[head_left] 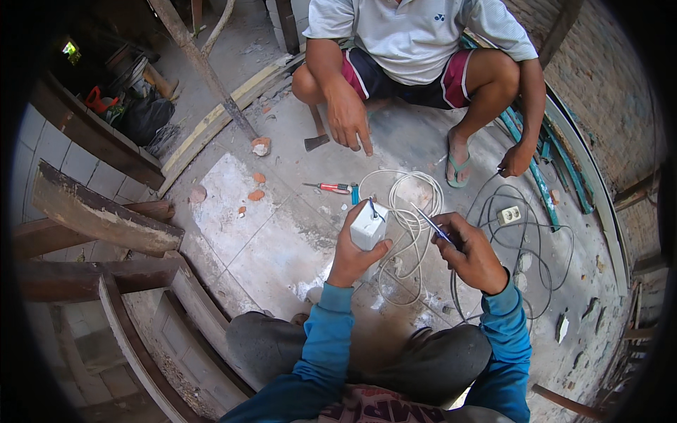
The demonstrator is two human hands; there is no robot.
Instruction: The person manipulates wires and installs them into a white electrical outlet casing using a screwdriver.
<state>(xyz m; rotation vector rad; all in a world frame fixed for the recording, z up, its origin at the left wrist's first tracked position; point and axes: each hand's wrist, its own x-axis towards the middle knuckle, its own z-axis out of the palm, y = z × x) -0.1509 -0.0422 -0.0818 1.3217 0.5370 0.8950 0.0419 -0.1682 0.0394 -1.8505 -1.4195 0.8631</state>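
L hand (352, 255) wrapped snugly round white box (369, 227), just left of R hand (474, 255), closed round blue-handled tool (442, 234). White cable coil (399, 211) btwn/beyond hands; red-handled tool (334, 187) beyond L hand; socket (508, 216) beyond R, to its rt.

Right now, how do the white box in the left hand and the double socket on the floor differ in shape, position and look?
The white box is gripped in the left hand, while the double socket lies on the floor. The box is a tall block; the socket is flatter. The box has a dark wire at its top, whereas the socket shows two round outlets. Both are pale.
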